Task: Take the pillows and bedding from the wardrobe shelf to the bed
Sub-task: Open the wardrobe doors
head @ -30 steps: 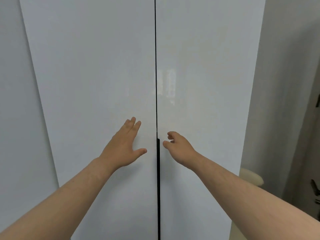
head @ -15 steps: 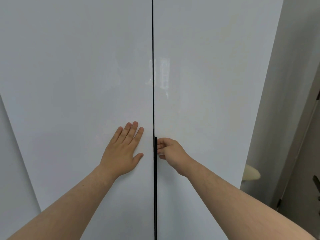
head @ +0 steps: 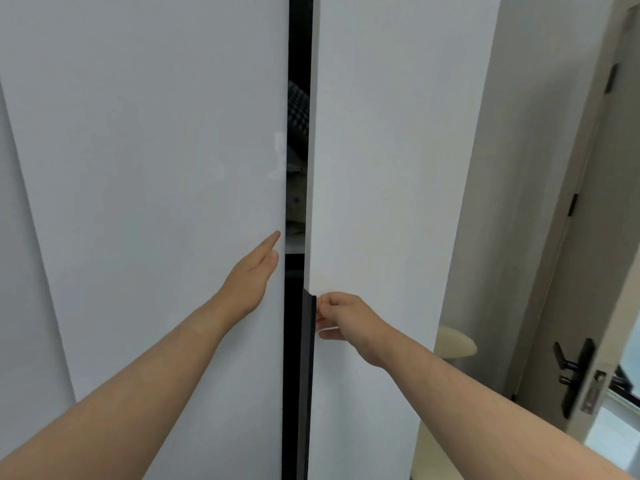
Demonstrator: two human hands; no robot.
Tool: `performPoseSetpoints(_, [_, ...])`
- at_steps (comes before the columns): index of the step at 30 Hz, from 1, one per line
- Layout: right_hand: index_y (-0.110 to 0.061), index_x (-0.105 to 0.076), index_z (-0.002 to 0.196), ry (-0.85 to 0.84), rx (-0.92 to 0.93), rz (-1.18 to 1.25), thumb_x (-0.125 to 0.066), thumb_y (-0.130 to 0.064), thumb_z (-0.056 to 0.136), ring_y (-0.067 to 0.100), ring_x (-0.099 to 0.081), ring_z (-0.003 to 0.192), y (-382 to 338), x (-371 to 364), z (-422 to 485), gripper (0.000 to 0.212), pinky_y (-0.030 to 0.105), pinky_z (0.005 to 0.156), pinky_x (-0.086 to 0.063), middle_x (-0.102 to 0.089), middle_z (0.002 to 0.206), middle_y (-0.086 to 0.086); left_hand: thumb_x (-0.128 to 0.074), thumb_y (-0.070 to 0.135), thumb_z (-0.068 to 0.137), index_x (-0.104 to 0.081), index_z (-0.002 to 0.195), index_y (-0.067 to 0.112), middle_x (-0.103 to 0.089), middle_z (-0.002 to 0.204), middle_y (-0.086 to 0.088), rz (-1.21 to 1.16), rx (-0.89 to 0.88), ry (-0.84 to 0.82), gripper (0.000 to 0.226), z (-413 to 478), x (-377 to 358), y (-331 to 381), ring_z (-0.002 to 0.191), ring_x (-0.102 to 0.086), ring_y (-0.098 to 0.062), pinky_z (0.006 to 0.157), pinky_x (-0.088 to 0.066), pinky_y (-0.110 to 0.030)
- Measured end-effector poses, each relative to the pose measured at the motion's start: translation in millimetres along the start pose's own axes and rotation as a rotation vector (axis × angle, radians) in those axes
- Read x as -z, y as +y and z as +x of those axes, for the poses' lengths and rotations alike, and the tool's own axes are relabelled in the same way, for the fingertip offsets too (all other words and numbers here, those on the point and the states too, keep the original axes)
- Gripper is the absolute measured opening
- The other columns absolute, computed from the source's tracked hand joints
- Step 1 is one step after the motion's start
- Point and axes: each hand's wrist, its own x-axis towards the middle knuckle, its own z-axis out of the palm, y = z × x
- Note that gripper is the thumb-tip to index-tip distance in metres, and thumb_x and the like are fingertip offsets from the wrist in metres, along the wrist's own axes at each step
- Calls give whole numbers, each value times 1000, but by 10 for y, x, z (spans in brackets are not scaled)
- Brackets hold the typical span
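Two tall white wardrobe doors fill the view, the left door (head: 156, 202) and the right door (head: 381, 168), with a narrow dark gap between them. My right hand (head: 346, 317) grips the black handle strip (head: 308, 358) on the right door's inner edge. My left hand (head: 252, 278) lies against the left door near its edge, fingers straight and together. Through the gap I see a slice of checked fabric (head: 298, 109) and pale folded bedding (head: 296, 202) above a shelf edge (head: 294, 247). Most of the wardrobe's inside is hidden.
A grey-beige room door (head: 588, 271) with a black lever handle (head: 571, 368) stands ajar at the right. A cream rounded object (head: 453, 344) shows low between the wardrobe and the wall. A plain panel (head: 20, 271) flanks the wardrobe on the left.
The right door has swung out slightly under my right hand, opening a gap that shows the shelf contents. My left hand slid toward the left door's edge.
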Motion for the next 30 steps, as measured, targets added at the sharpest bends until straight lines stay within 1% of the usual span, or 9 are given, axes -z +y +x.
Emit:
performPoseSetpoints(5, [-14, -64, 88, -3, 20, -32, -43, -26, 98, 13, -62, 78, 11, 219, -690, 26, 32, 84, -54, -67, 85, -1, -28, 43, 102, -24, 151, 33, -27, 157, 15, -117, -139, -63, 50, -294, -361, 814, 142, -25, -2, 119, -21, -38])
performPoseSetpoints(8, [-14, -61, 86, 22, 33, -56, -42, -27, 98, 16, -59, 78, 77, 362, -1032, 26, 34, 87, -56, -64, 86, 4, -30, 47, 101, -29, 149, 40, -42, 150, 16, -178, -176, -149, 48, -504, -611, 1233, 137, -38, -2, 113, -33, -33])
performPoseSetpoints(10, [-14, -60, 86, 40, 36, -71, -41, -26, 99, 17, -60, 80, 119, 487, -1246, 26, 35, 88, -57, -63, 89, 7, -28, 40, 103, -35, 143, 41, -54, 139, 15, -255, -160, -179, 41, -655, -762, 1521, 126, -52, -3, 98, -46, -22])
performPoseSetpoints(12, [-14, -59, 85, 60, 40, -77, -41, -25, 99, 17, -60, 80, 146, 623, -1452, 25, 35, 88, -58, -63, 90, 7, -28, 39, 103, -38, 144, 35, -59, 133, 13, -329, -119, -185, 42, -786, -892, 1765, 119, -59, -8, 92, -51, -26])
performPoseSetpoints(16, [-13, -53, 79, 142, 52, -81, -41, -19, 98, 17, -54, 71, 207, 917, -1846, 23, 37, 84, -59, -56, 80, 6, -27, 44, 102, -40, 146, 31, -54, 141, 9, -407, -45, -209, 47, -960, -1187, 2090, 121, -59, -15, 103, -46, -43])
performPoseSetpoints(20, [-11, -52, 82, 208, 64, -77, -42, -20, 98, 21, -50, 74, 298, 1246, -2154, 21, 42, 84, -59, -52, 81, 11, -21, 47, 101, -39, 144, 34, -49, 142, 10, -440, -38, -240, 49, -1055, -1561, 2354, 127, -52, -16, 105, -44, -41])
performPoseSetpoints(23, [-11, -52, 79, 288, 44, -79, -40, -19, 100, 17, -52, 70, 366, 1557, -2349, 25, 35, 78, -58, -55, 75, 6, -22, 46, 101, -44, 134, 43, -51, 137, 12, -458, -37, -267, 40, -1070, -1883, 2576, 125, -52, -14, 99, -49, -38])
performPoseSetpoints(27, [-12, -55, 80, 359, -1, -106, -41, -22, 99, 24, -57, 77, 498, 2020, -2521, 25, 48, 87, -57, -56, 80, 10, -28, 42, 102, -37, 146, 29, -43, 147, 7, -448, -25, -294, 47, -1042, -2285, 2838, 132, -46, -21, 101, -46, -45])
performPoseSetpoints(30, [-6, -58, 90, 403, -33, -62, -40, -21, 100, 25, -60, 82, 556, 2329, -2625, 25, 37, 82, -59, -58, 88, 14, -28, 38, 103, -36, 146, 29, -40, 145, 10, -420, -9, -318, 45, -984, -2573, 3003, 135, -41, -23, 105, -40, -48])
